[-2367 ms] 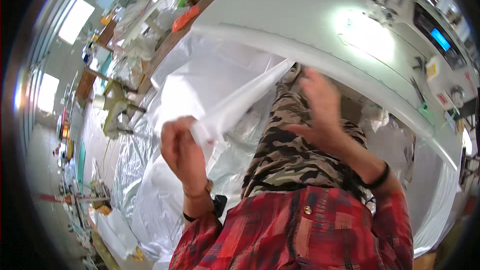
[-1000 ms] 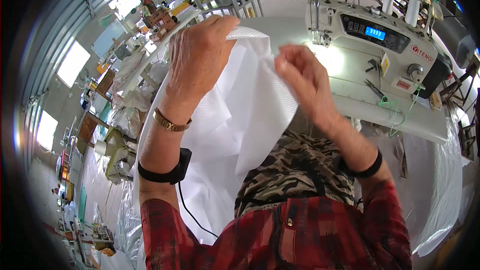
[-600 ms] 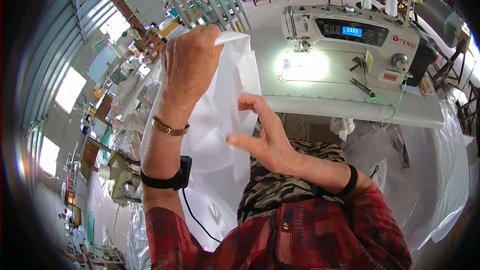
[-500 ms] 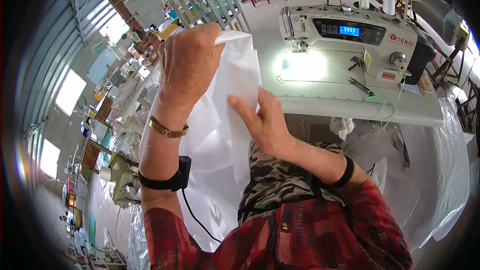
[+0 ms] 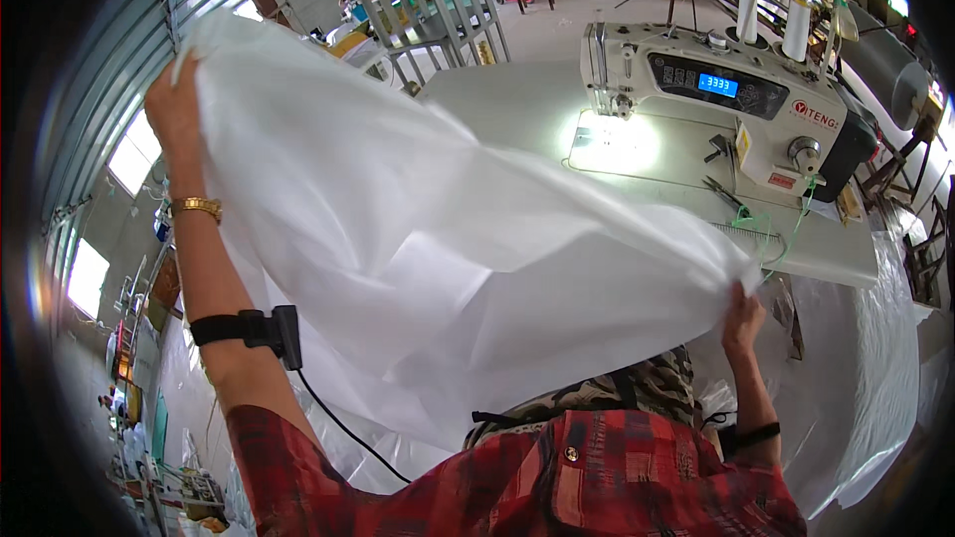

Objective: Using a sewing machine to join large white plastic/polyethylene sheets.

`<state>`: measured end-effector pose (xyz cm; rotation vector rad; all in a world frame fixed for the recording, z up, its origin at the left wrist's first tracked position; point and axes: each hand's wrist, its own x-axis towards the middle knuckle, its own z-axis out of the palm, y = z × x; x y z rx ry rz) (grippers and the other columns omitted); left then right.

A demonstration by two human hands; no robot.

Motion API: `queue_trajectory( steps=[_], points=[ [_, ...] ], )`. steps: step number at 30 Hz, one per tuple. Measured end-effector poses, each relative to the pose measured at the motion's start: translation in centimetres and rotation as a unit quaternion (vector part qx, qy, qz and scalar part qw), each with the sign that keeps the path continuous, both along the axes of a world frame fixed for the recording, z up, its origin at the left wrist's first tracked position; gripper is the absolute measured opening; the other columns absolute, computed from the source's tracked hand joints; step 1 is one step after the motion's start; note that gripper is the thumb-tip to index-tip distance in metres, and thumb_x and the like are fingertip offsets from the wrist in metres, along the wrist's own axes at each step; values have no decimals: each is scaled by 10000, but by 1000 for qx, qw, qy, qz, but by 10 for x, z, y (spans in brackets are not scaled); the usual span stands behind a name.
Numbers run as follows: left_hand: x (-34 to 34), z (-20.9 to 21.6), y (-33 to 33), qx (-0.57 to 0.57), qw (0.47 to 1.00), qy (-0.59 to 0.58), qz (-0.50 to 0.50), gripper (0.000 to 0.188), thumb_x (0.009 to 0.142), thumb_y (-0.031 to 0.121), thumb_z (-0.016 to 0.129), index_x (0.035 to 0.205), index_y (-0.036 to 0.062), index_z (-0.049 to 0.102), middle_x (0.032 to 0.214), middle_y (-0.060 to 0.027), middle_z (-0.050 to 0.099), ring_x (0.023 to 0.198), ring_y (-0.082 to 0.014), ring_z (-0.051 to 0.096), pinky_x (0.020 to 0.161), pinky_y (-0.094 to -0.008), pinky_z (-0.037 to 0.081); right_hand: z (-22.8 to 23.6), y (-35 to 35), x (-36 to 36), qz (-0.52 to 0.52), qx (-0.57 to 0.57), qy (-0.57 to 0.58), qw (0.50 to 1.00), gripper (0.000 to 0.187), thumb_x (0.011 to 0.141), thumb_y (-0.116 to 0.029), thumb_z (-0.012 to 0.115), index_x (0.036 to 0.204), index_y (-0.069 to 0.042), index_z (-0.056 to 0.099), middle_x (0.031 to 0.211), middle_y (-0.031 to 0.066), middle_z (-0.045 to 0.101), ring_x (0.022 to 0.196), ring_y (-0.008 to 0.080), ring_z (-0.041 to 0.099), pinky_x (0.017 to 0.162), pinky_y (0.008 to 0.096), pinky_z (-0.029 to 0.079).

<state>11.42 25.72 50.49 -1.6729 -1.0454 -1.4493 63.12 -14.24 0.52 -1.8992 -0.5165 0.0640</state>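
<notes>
A large sheet of thin white fabric (image 5: 418,209) is stretched out in front of me, over my lap and the near left part of the sewing table. My left hand (image 5: 177,114), raised at the far left, is closed on its upper left corner. At the right, my right hand (image 5: 743,321) grips the opposite end, low by the table's front edge. The sheet billows and sags between the two hands, and its edges are blurred by motion. Behind it stands a white sewing machine (image 5: 716,89) with its lamp lit.
On the sewing table (image 5: 497,94) lie small dark scissors (image 5: 724,194) and green thread (image 5: 791,244). White thread cones (image 5: 796,30) stand behind the machine. A grey metal rack (image 5: 428,10) is beyond the table. Clear plastic sheeting (image 5: 865,378) hangs at the right.
My hands have moved far apart, the left outward to the left, the right outward to the right. The bunched white fabric is now spread wide, and my right hand has taken hold of its end.
</notes>
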Motion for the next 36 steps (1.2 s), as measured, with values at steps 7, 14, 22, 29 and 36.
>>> queue_trajectory(
  steps=[7,14,22,29,36],
  points=[
    [21,-21,-11,-83,965,-165,-187,489,813,378,719,1084,-29,689,993,-147,695,854,-209,641,805,-318,490,-64,-83,24,56,-511,-13,858,429,914,-446,525,966,-36,637,1062,179,611,1065,362,541,912,458,419],
    [101,9,-103,-217,917,-163,-291,479,892,370,639,1116,-54,636,1009,-148,662,817,-195,634,734,-299,503,120,8,-71,228,-47,-271,934,474,736,-199,780,1159,-69,611,1082,155,641,1006,359,587,880,429,453],
    [121,-8,-195,-180,895,-51,-405,340,913,284,608,1027,-33,654,945,-115,657,810,-173,620,703,-310,502,128,91,-97,294,38,-207,933,610,828,-377,717,1269,-13,504,935,169,640,867,291,601,805,434,422],
    [73,3,-187,-178,891,40,-417,294,918,252,599,992,-26,657,923,-111,657,811,-166,616,695,-313,501,200,-17,-94,708,427,110,552,378,909,-208,627,617,16,544,568,135,506,497,301,521,556,422,463],
    [277,-180,-1,-333,880,195,-276,563,863,328,653,1349,105,474,1317,-148,536,1156,-310,549,951,-400,450,52,-40,-73,376,-20,133,917,402,908,-264,649,692,58,545,525,40,419,559,58,378,479,286,342]
  ],
)
